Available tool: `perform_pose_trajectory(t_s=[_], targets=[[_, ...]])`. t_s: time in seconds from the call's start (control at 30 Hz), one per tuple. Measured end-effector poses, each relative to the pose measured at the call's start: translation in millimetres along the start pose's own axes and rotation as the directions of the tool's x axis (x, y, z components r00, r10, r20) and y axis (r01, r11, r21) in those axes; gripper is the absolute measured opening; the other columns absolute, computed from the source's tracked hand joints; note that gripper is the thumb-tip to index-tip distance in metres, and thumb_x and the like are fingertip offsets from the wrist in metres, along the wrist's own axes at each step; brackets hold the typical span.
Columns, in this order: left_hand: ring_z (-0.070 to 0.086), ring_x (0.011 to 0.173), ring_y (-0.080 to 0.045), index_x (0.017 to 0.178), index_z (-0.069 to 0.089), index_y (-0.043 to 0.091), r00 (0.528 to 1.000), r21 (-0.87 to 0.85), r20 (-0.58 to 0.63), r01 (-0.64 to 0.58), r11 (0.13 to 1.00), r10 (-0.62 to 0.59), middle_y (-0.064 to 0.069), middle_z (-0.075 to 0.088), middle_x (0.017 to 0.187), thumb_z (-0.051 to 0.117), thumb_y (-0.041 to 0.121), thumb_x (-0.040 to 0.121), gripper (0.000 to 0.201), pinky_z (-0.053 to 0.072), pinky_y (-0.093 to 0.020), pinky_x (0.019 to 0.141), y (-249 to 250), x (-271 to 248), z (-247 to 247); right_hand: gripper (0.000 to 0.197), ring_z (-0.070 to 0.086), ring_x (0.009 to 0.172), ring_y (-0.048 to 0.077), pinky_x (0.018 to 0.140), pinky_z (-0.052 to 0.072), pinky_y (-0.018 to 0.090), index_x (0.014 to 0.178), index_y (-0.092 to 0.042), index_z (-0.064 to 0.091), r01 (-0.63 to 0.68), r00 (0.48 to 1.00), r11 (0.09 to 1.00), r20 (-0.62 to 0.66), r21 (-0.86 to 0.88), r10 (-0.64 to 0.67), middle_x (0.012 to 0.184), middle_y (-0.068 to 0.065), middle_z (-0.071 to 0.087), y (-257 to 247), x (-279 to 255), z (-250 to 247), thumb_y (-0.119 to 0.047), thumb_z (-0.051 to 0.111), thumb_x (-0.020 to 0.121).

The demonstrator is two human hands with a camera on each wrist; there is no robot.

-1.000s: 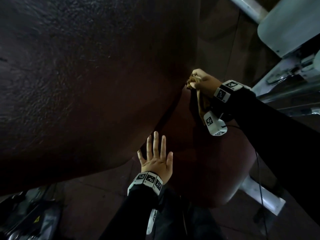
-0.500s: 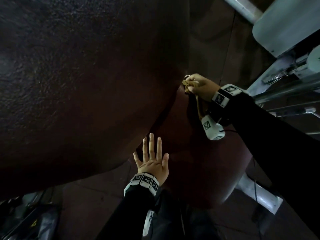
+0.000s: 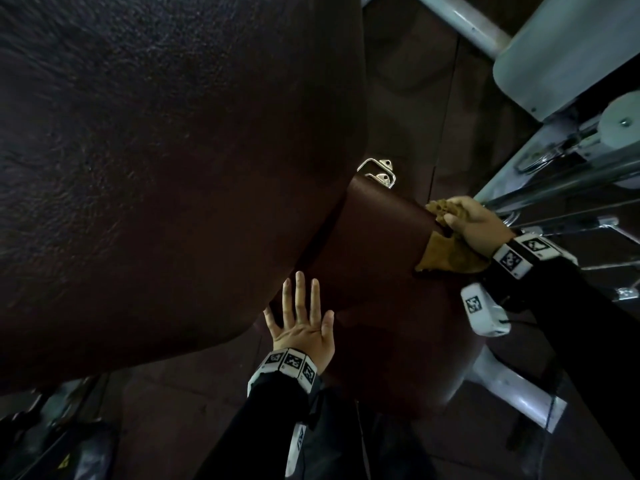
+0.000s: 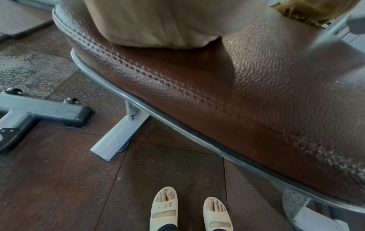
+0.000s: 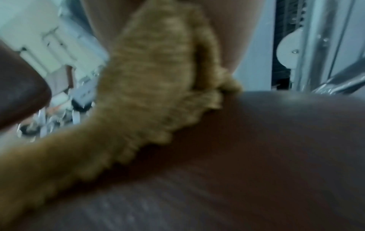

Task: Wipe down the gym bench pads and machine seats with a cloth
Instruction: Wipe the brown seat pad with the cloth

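Wiping cloth: a mustard-yellow cloth [image 3: 450, 252] lies bunched against the right edge of the brown seat pad [image 3: 381, 244], part of it trailing down onto the pad's top; the right wrist view shows its knobbly weave [image 5: 150, 87] touching the leather, though that picture is blurred.
Right hand: the right hand [image 3: 474, 225] grips the cloth, fingers curled over it at the pad's edge — a tuft pokes out past the fingertips.
Left hand: the left hand [image 3: 303, 323] lies flat on the near left part of the seat pad, fingers straight and slightly spread, holding nothing; in the left wrist view the palm [image 4: 158, 23] presses on the pebbled leather.
Back pad: a large dark padded surface [image 3: 156, 168] fills the left of the head view, just beside the seat pad.
Bracket: a small metal fitting [image 3: 379, 173] sits at the far end of the seat pad.
Frame: grey steel tubes and a pulley [image 3: 620, 124] stand to the right — near the right hand.
Floor: dark brown tiles [image 4: 59, 179] under the seat, with a pale support leg [image 4: 120, 132] and the person's two feet in cream slippers [image 4: 164, 209].
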State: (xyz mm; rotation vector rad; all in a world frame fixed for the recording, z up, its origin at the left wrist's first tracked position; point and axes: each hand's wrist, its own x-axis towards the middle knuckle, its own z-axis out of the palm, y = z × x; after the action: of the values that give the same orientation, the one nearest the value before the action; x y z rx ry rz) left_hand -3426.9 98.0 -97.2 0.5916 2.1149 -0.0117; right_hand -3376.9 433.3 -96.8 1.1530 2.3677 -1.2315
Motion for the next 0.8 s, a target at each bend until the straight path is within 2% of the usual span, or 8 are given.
perform_pose_trajectory(t_s=[0.13, 0.2, 0.3, 0.5, 0.57, 0.63, 0.7, 0.8], targets=[[-0.055, 0.120, -0.009, 0.123, -0.052, 0.033, 0.995, -0.003, -0.095, -0.014, 1.000, 0.013, 0.009, -0.056, 0.135, -0.011, 0.051, 0.087, 0.057, -0.039, -0.045, 0.090, 0.4, -1.0, 0.4, 0.017, 0.056, 0.087, 0.013, 0.083, 0.043, 0.029, 0.107, -0.026, 0.056, 0.071, 0.997, 0.997, -0.003, -0.001, -0.071, 0.094, -0.004, 0.062, -29.3, 17.9, 17.3, -0.020, 0.056, 0.091], [-0.054, 0.121, -0.008, 0.118, -0.055, 0.036, 0.994, -0.013, -0.111, -0.016, 1.000, 0.014, 0.010, -0.056, 0.135, -0.011, 0.052, 0.087, 0.057, -0.042, -0.043, 0.088, 0.2, -1.1, 0.2, 0.015, 0.055, 0.082, 0.010, 0.078, 0.039, 0.025, 0.104, -0.034, 0.055, 0.053, 0.999, 0.999, -0.004, -0.006, -0.053, 0.089, -0.010, 0.060, -45.8, 27.9, 28.2, -0.025, 0.055, 0.091], [-0.052, 0.123, -0.009, 0.113, -0.058, 0.038, 0.996, -0.020, -0.094, -0.014, 1.000, 0.012, 0.009, -0.053, 0.138, -0.012, 0.053, 0.087, 0.055, -0.044, -0.042, 0.086, -0.6, -0.8, 1.3, 0.020, 0.050, 0.074, 0.008, 0.074, 0.031, 0.023, 0.111, -0.032, 0.054, 0.049, 0.998, 0.993, -0.025, -0.103, -0.052, 0.081, -0.012, 0.056, -51.0, 29.4, 31.8, -0.031, 0.051, 0.091], [-0.052, 0.122, -0.006, 0.119, -0.053, 0.039, 0.991, -0.035, -0.129, -0.047, 0.998, 0.042, 0.014, -0.056, 0.134, -0.011, 0.058, 0.086, 0.056, -0.043, -0.041, 0.087, -1.8, -1.9, 0.2, 0.026, 0.053, 0.093, 0.015, 0.080, 0.034, 0.024, 0.120, -0.028, 0.050, 0.070, 0.994, 0.995, -0.076, -0.066, -0.075, 0.099, -0.002, 0.059, 2.7, -15.4, 11.6, -0.032, 0.048, 0.095], [-0.054, 0.121, -0.007, 0.118, -0.054, 0.039, 0.992, -0.021, -0.122, -0.037, 0.999, 0.035, 0.013, -0.058, 0.132, -0.012, 0.067, 0.082, 0.062, -0.047, -0.039, 0.083, -1.5, -1.2, -0.6, 0.024, 0.055, 0.102, 0.018, 0.083, 0.034, 0.020, 0.118, -0.025, 0.053, 0.040, 0.990, 0.999, -0.136, 0.035, -0.034, 0.104, -0.001, 0.060, 26.6, -36.6, 5.2, -0.028, 0.051, 0.094], [-0.055, 0.120, -0.008, 0.116, -0.056, 0.038, 0.992, -0.002, -0.118, -0.035, 0.999, 0.035, 0.011, -0.058, 0.132, -0.010, 0.074, 0.080, 0.069, -0.049, -0.038, 0.079, -1.6, -0.9, -1.2, 0.027, 0.055, 0.110, 0.022, 0.092, 0.036, 0.024, 0.121, -0.025, 0.053, -0.043, 0.981, 0.995, -0.185, 0.095, 0.060, 0.111, 0.003, 0.062, 48.4, -55.1, 2.8, -0.029, 0.052, 0.094], [-0.054, 0.122, -0.009, 0.116, -0.056, 0.038, 0.991, -0.001, -0.130, -0.041, 0.999, 0.040, 0.011, -0.057, 0.133, -0.006, 0.076, 0.080, 0.072, -0.048, -0.038, 0.081, -1.7, -2.2, -1.4, 0.032, 0.054, 0.113, 0.027, 0.099, 0.037, 0.033, 0.126, -0.022, 0.050, -0.095, 0.970, 0.987, -0.209, 0.133, 0.121, 0.117, 0.010, 0.061, 61.8, -65.2, 5.2, -0.030, 0.051, 0.094], [-0.049, 0.127, -0.010, 0.123, -0.052, 0.037, 0.982, 0.009, -0.184, -0.041, 0.999, 0.042, 0.011, -0.053, 0.138, -0.004, 0.075, 0.083, 0.073, -0.045, -0.040, 0.088, -0.9, -5.3, 1.4, 0.033, 0.054, 0.113, 0.028, 0.098, 0.035, 0.032, 0.126, -0.017, 0.050, -0.106, 0.961, 0.975, -0.233, 0.198, 0.151, 0.117, 0.012, 0.061, 63.1, -65.1, 9.1, -0.028, 0.050, 0.095]])
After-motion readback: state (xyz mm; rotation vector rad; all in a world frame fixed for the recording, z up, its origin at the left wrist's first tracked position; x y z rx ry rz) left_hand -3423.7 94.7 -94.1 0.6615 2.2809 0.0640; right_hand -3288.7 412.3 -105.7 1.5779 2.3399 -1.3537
